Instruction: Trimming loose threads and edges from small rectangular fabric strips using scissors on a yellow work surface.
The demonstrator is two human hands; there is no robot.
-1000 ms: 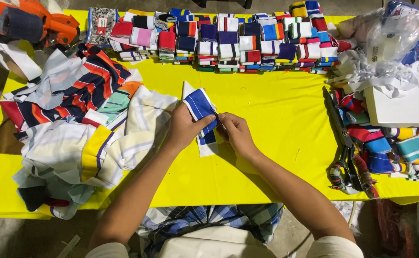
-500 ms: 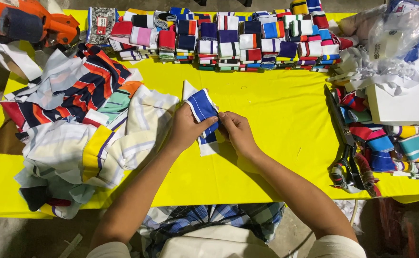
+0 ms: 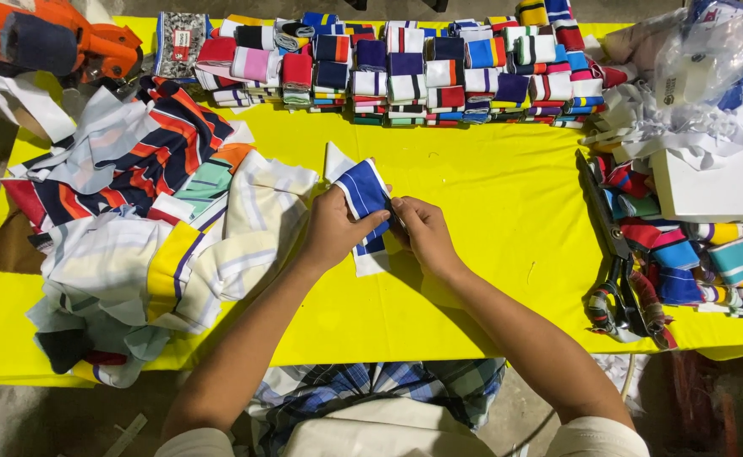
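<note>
We see the left hand [image 3: 331, 230] and right hand [image 3: 422, 234], both closed in a pinch on 1 blue knit fabric strip with white stripes [image 3: 363, 193], held over the middle of the yellow surface [image 3: 507, 195]. A loose heap of striped fabric [image 3: 126, 228] lies left; black scissors [image 3: 613, 271] right.

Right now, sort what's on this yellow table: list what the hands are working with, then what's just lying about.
In hand:
left hand
right hand
blue and white striped cloth piece, gripped by both

Lying about:
heap of loose striped fabric at left
rows of folded pieces along far edge
scissors at right
white box
orange tool
</note>
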